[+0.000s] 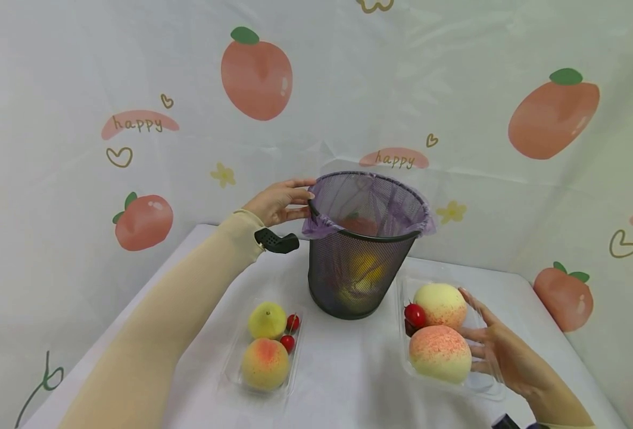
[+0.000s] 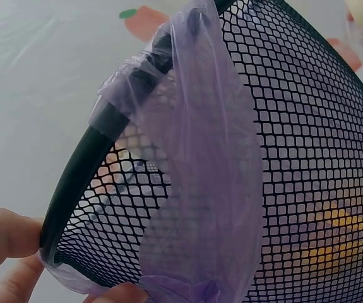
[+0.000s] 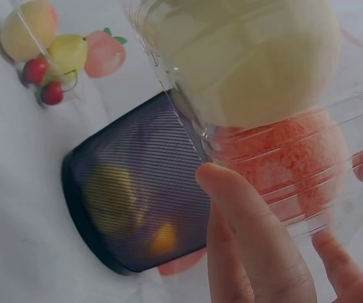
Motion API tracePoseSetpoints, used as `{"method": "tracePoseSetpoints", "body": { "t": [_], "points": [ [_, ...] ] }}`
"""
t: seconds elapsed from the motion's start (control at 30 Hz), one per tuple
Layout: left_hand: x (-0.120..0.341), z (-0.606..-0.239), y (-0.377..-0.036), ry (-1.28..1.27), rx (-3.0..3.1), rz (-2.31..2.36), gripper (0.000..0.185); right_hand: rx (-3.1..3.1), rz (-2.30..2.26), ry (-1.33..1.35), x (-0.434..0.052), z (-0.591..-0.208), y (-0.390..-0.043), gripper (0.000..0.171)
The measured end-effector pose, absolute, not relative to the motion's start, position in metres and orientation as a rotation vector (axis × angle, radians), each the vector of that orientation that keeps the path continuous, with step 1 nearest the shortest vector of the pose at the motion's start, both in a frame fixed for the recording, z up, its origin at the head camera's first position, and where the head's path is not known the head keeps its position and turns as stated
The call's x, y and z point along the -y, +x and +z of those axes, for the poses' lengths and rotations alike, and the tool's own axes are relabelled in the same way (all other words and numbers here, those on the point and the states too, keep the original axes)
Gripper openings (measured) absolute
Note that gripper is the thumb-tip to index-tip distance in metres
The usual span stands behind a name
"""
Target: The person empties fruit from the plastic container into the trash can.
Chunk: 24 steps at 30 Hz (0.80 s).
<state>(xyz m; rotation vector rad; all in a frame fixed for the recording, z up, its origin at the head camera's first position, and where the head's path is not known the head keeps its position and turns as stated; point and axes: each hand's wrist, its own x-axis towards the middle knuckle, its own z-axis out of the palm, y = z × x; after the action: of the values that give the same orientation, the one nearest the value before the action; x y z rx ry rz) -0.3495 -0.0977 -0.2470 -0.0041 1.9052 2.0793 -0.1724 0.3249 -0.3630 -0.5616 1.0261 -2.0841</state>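
1. The left hand (image 1: 280, 201) pinched the rim of the black mesh wastebasket (image 1: 360, 262) mid-tabletop (image 1: 348, 375).
2. The right hand (image 1: 501, 351), fingers curled, held the clear fruit tray (image 1: 479, 387) right of it.

mesh bin (image 1: 348, 274): black wire mesh, black rim
bin liner (image 1: 321, 223): translucent purple
right tray (image 1: 477, 384): clear plastic; two peaches (image 1: 440, 353) pale yellow with speckled pink-red blush, one red cherry (image 1: 415, 314)
left tray (image 1: 236, 375): clear plastic; a yellow-green pear (image 1: 267, 320), an orange-pink peach (image 1: 265, 363), two red cherries (image 1: 290, 332)
backdrop (image 1: 455, 89): white, printed with orange-pink peaches with green leaves, pink "happy" patches, brown hearts, yellow flowers
tablecloth (image 1: 348, 381): white
sleeve (image 1: 187, 298): beige
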Motion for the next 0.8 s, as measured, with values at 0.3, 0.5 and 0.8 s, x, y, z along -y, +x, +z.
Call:
{"method": "tracePoseSetpoints", "body": {
  "t": [0.3,0.5,0.8],
  "points": [
    [0.098,-0.248,-0.35,-0.017,-1.932,2.071,0.047,-1.052,-2.111,-0.543,-0.335,-0.356,-0.174,0.069],
    [0.097,-0.247,-0.347,-0.004,-1.911,2.082,0.048,-0.904,-2.121,-0.606,-0.341,-0.353,-0.176,0.068],
    [0.097,-0.246,-0.347,-0.007,-1.912,2.083,0.048,-0.859,-2.164,-0.634,-0.349,-0.348,-0.18,0.065]
  ]
}}
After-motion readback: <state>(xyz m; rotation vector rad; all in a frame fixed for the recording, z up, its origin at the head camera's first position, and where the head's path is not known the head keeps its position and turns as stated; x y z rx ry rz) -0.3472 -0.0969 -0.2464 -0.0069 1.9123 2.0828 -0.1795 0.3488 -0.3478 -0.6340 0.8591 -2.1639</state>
